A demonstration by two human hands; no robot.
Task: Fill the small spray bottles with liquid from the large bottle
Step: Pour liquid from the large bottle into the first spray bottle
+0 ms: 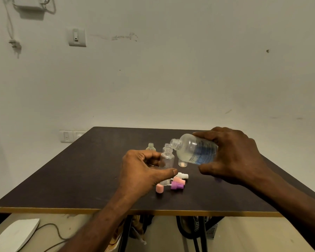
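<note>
My right hand (pixel 233 155) grips the large clear bottle (pixel 195 150) with a blue label, uncapped and tilted so its open neck points left and down. Its mouth hangs just above the open neck of a small clear spray bottle (pixel 167 159), which my left hand (pixel 144 170) holds upright between thumb and fingers on the dark table (pixel 80 175). Another small open bottle (pixel 151 146) stands behind my left hand. A third small bottle (pixel 166 146) is partly hidden behind the held one. Pink, purple and white spray caps (pixel 177 181) lie loose in front of the bottles.
A small clear cap (pixel 182 163) stands under the large bottle. The table's yellow front edge (pixel 135 211) lies near me, and the white wall is right behind the table. Cables and a white object (pixel 15 233) are on the floor below.
</note>
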